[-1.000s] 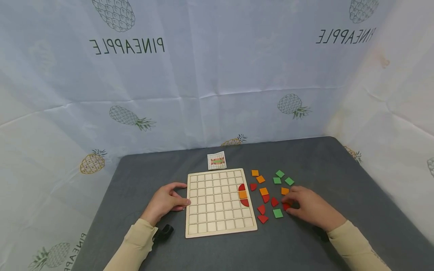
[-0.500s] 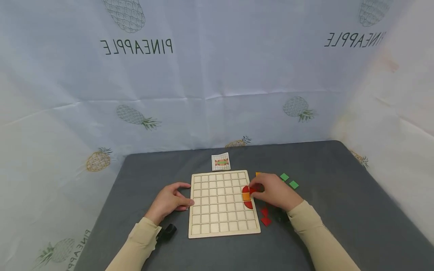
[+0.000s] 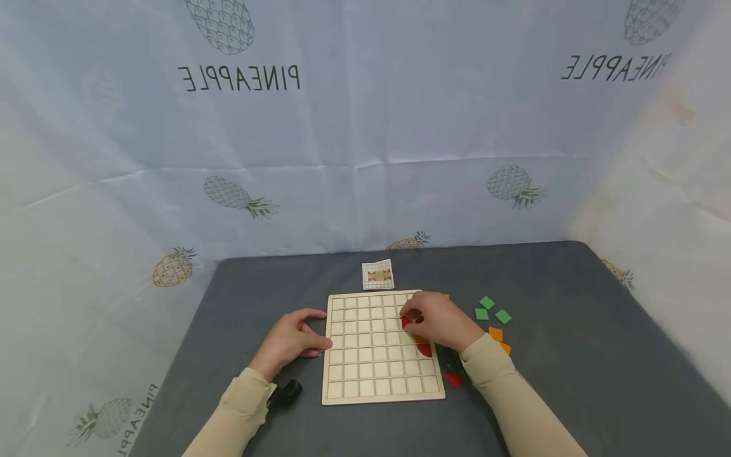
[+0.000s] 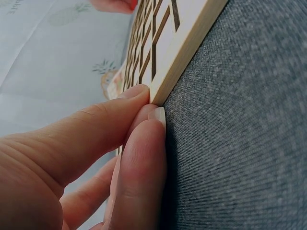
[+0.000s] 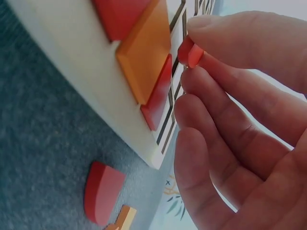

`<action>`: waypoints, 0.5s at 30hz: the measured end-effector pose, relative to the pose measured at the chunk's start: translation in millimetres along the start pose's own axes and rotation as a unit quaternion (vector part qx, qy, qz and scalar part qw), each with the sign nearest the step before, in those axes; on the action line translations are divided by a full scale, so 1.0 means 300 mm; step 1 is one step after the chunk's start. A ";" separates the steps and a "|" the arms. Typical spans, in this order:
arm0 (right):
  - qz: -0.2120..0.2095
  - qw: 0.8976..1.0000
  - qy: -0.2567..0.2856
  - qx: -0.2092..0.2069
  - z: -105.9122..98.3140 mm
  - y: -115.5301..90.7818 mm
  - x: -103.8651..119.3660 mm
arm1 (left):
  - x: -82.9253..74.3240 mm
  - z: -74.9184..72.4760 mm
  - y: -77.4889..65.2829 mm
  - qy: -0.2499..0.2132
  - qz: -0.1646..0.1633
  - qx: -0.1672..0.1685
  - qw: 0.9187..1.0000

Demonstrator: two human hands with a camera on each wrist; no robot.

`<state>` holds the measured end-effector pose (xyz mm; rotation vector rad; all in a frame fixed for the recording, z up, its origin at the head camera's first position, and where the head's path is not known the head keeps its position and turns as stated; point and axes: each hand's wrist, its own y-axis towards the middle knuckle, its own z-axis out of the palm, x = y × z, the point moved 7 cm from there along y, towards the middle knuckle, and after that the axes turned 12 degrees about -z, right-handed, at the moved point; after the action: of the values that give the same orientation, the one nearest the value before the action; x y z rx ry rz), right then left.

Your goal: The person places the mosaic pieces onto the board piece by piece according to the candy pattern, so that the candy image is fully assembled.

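A pale wooden grid board (image 3: 368, 371) lies flat on the dark table. At its left edge my left hand (image 3: 292, 341) pinches the rim, the thumb (image 4: 129, 93) on top and the fingers against the side. Over the board's right part, my right hand (image 3: 444, 322) holds a small red piece (image 5: 188, 51) between thumb and fingertips, just above the cells. Along the right edge sit an orange square (image 5: 144, 52) and two red rounded pieces, one (image 5: 120, 17) on each side of it. In the head view the right hand partly covers them.
Behind the board lies a printed pattern card (image 3: 378, 275). To the right are several loose green pieces (image 3: 487, 303), orange pieces (image 3: 495, 333) and a red piece (image 3: 454, 379); the right arm hides others. A pineapple-print cloth (image 3: 354, 127) hangs behind the table.
My right hand has picked up a red piece from the loose ones and carried it left over the board. The left hand stays at the board's edge. The head view has shifted slightly.
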<state>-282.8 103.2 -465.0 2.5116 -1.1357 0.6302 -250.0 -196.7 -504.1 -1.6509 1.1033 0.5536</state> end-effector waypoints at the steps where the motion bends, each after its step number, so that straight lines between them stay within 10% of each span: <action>1: -0.004 1.000 -0.001 -0.001 0.001 0.000 0.002 | 0.001 0.001 0.000 0.000 0.000 0.000 1.000; 15: -0.002 1.000 -0.017 -0.010 0.008 0.006 -0.004 | -0.001 -0.001 0.001 0.002 -0.003 -0.005 1.000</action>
<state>-284.1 101.8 -467.3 2.5164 -1.1441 0.5735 -250.4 -197.0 -503.8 -1.6643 1.0990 0.5531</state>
